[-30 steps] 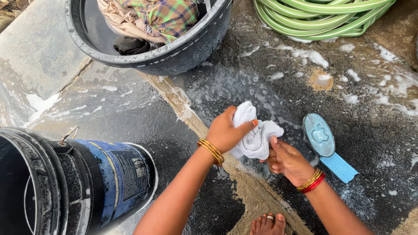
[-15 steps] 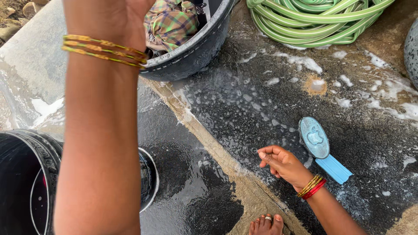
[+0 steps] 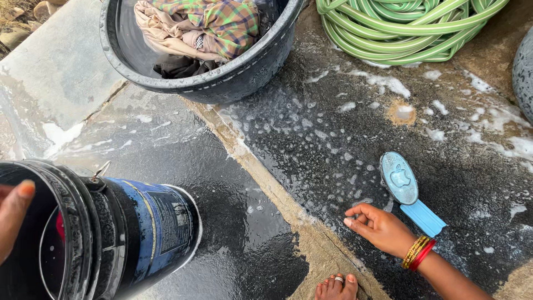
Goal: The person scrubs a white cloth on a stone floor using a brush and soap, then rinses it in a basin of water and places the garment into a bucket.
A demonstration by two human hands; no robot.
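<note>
My left hand is at the far left edge, over the mouth of a dark bucket with a blue label; only its fingers show and nothing is seen in them. My right hand rests on the wet, soapy stone floor with loosely curled fingers and holds nothing. It wears gold and red bangles at the wrist. Just beyond it lies a blue oval scrub brush on top of a pale blue bar. The white cloth is out of sight.
A black tub at the top holds a plaid cloth, a beige cloth and dark clothes. A coiled green hose lies at top right. Soap suds spread over the dark slab. My toes show at the bottom edge.
Earlier both hands wrung a white cloth. The left hand then carried it up and away to the left; now it is at the bucket and the cloth is gone. The right hand lowered to the floor.
</note>
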